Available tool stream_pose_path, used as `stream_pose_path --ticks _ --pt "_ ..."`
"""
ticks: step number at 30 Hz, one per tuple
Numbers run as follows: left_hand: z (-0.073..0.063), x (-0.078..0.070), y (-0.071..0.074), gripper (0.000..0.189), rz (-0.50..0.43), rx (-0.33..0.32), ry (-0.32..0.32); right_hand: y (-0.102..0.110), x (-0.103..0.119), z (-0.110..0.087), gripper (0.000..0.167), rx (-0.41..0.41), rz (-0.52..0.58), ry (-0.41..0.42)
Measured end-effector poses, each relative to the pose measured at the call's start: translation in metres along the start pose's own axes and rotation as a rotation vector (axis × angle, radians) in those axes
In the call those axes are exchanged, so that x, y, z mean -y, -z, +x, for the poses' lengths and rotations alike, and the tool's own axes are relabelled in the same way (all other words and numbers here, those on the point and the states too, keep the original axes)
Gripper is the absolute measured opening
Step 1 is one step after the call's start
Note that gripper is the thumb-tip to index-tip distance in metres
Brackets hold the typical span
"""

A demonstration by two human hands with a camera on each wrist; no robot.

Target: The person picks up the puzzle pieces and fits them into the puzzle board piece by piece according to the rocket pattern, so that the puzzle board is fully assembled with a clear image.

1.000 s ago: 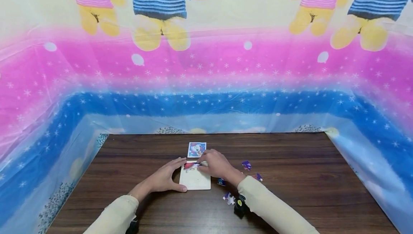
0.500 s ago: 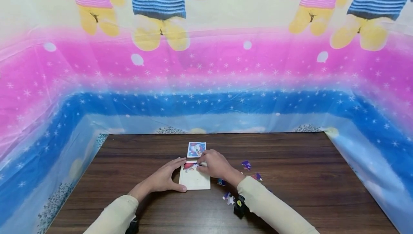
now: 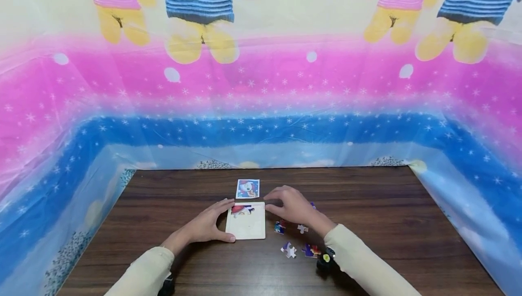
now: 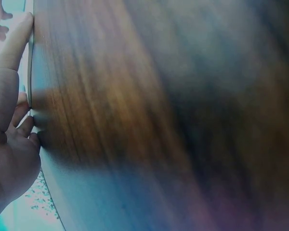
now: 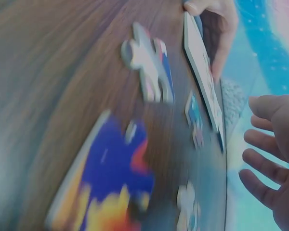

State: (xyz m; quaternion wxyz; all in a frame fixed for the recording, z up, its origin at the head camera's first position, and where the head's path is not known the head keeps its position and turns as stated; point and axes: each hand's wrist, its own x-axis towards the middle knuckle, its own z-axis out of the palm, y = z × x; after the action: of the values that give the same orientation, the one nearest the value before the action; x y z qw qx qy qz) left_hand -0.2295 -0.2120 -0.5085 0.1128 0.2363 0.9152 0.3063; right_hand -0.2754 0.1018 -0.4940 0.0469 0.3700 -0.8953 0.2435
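Observation:
A square pale puzzle tray [image 3: 246, 228] lies on the table. Assembled jigsaw puzzle pieces [image 3: 241, 210], red, white and purple, sit in its upper left part. At the tray's left edge rests my left hand [image 3: 210, 223], thumb at the lower corner and straight fingers at the upper one. Just off the tray's right side hovers my right hand [image 3: 291, 205], fingers loosely extended. In the right wrist view the same right hand [image 5: 279, 149] shows spread fingers holding nothing. Loose puzzle pieces lie to the right, among them a blue one [image 3: 279, 227] and a white and purple one [image 3: 288, 249].
Beyond the tray lies a small picture card [image 3: 248, 188] of a white animal. More loose pieces, one purple and red [image 3: 311, 250] and one pale [image 3: 302, 229], lie near the right forearm. A printed cloth [image 3: 261, 133] hangs around the brown wooden table [image 3: 367, 223].
My right hand has left the pieces inside the tray and moved right, past the tray's edge. The pieces stay in the upper left. My left hand has not moved.

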Motion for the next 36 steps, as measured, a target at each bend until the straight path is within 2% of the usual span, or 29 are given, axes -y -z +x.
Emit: stream_pose_path --ticks 12,21,27,36 --pt "-0.002 -0.001 0.001 0.104 -0.005 -0.002 -0.002 0.031 -0.044 -0.046 0.04 -0.075 0.053 -0.102" --pt "-0.002 0.0 0.001 0.104 -0.009 -0.003 -0.005 0.04 -0.076 -0.063 0.034 -0.135 0.029 -0.141" --pt "-0.001 0.0 0.0 0.104 -0.008 -0.002 -0.011 0.04 -0.09 -0.073 0.036 -0.115 0.019 -0.131" --pt "0.0 -0.001 0.001 0.105 -0.009 -0.006 -0.02 0.041 -0.101 -0.08 0.033 -0.024 -0.028 -0.117"
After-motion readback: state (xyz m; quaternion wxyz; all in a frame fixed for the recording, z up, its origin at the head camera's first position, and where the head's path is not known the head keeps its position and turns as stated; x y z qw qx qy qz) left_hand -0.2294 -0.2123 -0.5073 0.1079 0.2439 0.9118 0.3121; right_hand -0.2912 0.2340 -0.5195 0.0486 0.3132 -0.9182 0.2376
